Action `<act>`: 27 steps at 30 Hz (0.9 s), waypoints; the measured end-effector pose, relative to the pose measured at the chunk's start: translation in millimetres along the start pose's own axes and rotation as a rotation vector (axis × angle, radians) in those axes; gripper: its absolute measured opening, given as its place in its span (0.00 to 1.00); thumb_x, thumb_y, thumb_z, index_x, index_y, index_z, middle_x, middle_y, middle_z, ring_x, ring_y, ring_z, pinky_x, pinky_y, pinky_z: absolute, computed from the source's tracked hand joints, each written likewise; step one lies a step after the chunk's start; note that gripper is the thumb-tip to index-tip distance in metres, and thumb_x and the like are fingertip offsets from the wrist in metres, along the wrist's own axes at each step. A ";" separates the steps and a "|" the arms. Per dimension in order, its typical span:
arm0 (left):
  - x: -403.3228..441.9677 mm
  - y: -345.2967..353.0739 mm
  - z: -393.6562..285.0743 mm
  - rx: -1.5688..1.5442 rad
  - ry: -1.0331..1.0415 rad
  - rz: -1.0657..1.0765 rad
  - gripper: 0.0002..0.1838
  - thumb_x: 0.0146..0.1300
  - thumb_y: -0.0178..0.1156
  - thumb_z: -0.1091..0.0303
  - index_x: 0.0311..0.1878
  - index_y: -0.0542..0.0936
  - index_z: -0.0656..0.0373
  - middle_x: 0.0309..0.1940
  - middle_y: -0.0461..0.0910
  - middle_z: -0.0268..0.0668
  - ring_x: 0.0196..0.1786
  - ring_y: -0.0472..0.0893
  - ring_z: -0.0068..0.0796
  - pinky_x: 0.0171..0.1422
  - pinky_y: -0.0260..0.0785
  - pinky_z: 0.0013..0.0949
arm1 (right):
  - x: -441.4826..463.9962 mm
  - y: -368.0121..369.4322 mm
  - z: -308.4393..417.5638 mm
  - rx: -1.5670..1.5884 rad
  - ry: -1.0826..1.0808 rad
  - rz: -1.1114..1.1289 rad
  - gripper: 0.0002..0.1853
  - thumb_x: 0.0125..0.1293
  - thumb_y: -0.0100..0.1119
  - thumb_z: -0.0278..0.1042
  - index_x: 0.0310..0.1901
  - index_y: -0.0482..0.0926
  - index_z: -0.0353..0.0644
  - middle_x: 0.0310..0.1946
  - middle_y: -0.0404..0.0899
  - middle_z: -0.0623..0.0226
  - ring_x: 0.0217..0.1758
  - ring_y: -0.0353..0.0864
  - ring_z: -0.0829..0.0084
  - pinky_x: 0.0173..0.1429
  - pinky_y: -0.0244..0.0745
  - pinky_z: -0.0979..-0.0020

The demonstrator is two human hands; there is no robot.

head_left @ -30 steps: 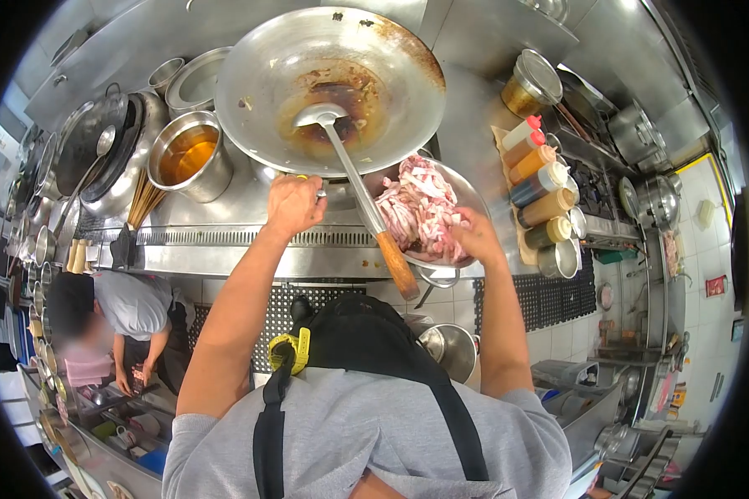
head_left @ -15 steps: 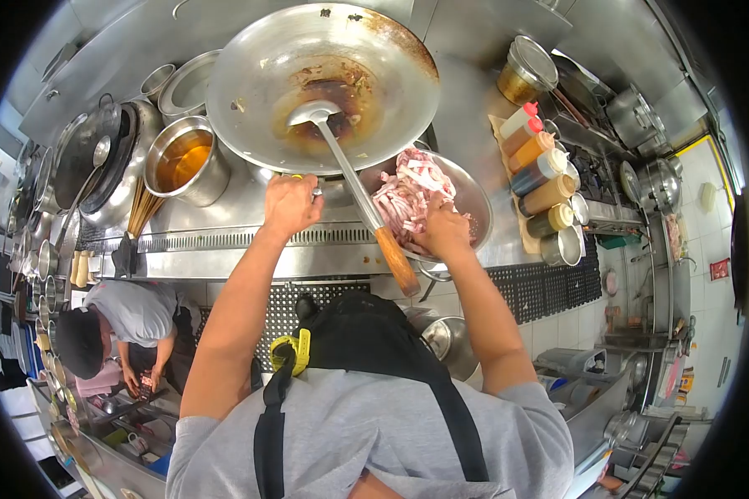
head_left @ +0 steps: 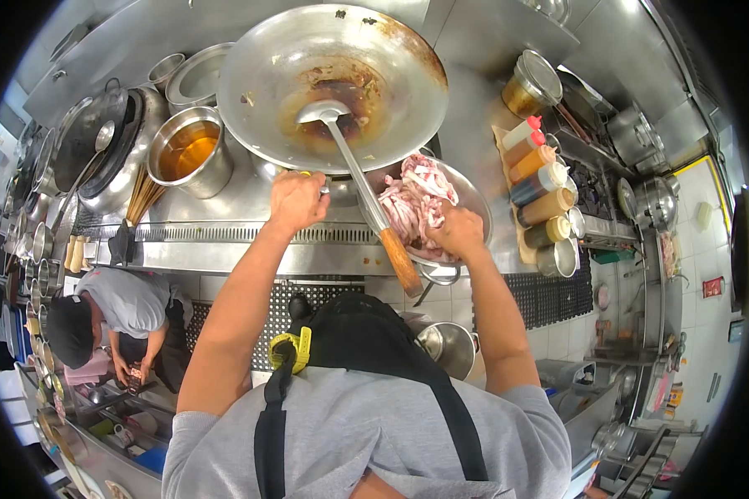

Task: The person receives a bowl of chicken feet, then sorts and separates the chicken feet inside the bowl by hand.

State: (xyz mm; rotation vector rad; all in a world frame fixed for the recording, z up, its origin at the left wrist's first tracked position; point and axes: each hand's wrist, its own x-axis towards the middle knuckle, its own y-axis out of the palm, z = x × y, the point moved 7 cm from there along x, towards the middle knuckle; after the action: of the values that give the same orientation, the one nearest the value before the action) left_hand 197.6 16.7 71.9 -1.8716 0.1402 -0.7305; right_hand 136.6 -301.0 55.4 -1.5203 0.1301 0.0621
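Observation:
My left hand (head_left: 298,202) is closed at the near rim of the big steel wok (head_left: 258,91); what its fingers wrap round is mostly hidden, with a bit of metal and yellow showing. Dark brown liquid lies in the wok's bottom. A wok ladle (head_left: 323,111) rests in it, its wooden handle (head_left: 401,264) jutting out over the near rim. To the right, my right hand (head_left: 459,233) is in a steel bowl (head_left: 474,195), fingers curled on pale pink raw meat strips (head_left: 412,200). Its fingertips are partly hidden by the meat.
A steel pot of orange-brown liquid (head_left: 187,154) stands left of the wok. Several squeeze bottles (head_left: 543,205) line the right side. A lidded container (head_left: 531,83) stands behind them. At lower left, a co-worker (head_left: 125,312) bends over a counter.
The view has shifted slightly. My right hand has moved a little to the right within the bowl, over the meat strips. My left hand keeps its place at the wok's rim.

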 end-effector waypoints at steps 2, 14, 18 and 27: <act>-0.1 1.1 0.0 0.011 -0.007 0.012 0.10 0.54 0.67 0.60 0.32 0.80 0.55 0.27 0.83 0.43 0.34 0.83 0.49 0.44 0.73 0.49 | 4.4 2.0 -13.3 0.065 0.089 0.017 0.27 0.55 0.67 0.58 0.40 0.86 0.36 0.34 0.87 0.46 0.45 0.88 0.47 0.55 0.81 0.51; -0.9 1.5 0.9 0.008 -0.004 0.013 0.10 0.54 0.67 0.60 0.34 0.81 0.54 0.27 0.83 0.43 0.35 0.83 0.49 0.45 0.73 0.50 | 25.3 31.9 -100.7 1.062 0.127 -0.290 0.17 0.67 0.67 0.45 0.42 0.87 0.36 0.32 0.87 0.68 0.33 0.82 0.76 0.39 0.76 0.70; -0.6 5.3 0.9 0.035 -0.013 0.033 0.10 0.54 0.67 0.60 0.35 0.81 0.54 0.27 0.83 0.42 0.34 0.83 0.49 0.45 0.73 0.50 | 13.2 -11.3 -88.6 1.148 0.120 -0.318 0.16 0.68 0.67 0.45 0.39 0.86 0.36 0.29 0.83 0.73 0.30 0.77 0.82 0.34 0.70 0.74; -1.6 2.1 0.7 0.005 0.003 -0.001 0.09 0.55 0.67 0.60 0.34 0.81 0.53 0.26 0.83 0.42 0.34 0.83 0.49 0.44 0.72 0.50 | -7.7 -11.5 -27.9 0.342 0.050 -0.086 0.38 0.59 0.70 0.61 0.63 0.79 0.39 0.50 0.86 0.46 0.56 0.85 0.49 0.60 0.78 0.57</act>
State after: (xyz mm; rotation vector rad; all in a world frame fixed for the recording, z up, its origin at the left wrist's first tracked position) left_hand 197.2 17.1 69.2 -1.8657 0.1395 -0.7337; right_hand 129.0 -329.0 66.5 -1.1848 0.1090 -0.0642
